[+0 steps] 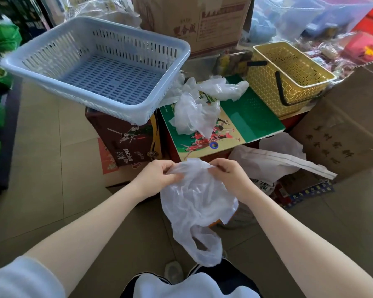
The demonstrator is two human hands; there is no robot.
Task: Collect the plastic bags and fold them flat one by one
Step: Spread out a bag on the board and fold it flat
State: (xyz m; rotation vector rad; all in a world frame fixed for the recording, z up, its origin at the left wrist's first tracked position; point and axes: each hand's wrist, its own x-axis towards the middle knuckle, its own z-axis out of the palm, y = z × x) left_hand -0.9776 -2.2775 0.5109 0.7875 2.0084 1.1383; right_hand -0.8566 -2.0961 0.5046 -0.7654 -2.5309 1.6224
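1. Holding a translucent white plastic bag [196, 198] low in the centre of the frame, both hands pinch its top edge; the bag hangs down over the tiled floor [41, 147], its handle loop at the bottom.
2. The left hand [159, 172] has its grip clenched on the bag's upper left edge, thumb and fingers curled round the film.
3. The right hand [226, 171] has its grip pinching the upper right edge, fingers bent over the plastic.
4. More crumpled plastic bags [194, 108] lie in a loose pile just above the hands, in the middle of the frame, on a green printed carton [252, 119] that serves as the surface.
5. Another white bag [271, 158] with a folded strip lies right of centre, below the green carton's edge and beside a large cardboard box [342, 134] at the right of the frame.
6. A pale blue slotted basket [95, 61] sits in the upper left of the frame, resting tilted on a brown printed carton [125, 138]; nothing shows inside it.
7. A yellow basket [286, 78] with dark handles stands in the upper right, touching the green carton's far corner.
8. A brown cardboard box [194, 20] with red lettering stands at the top centre behind the baskets.
9. Green bags [2, 37] sit at the far left edge.
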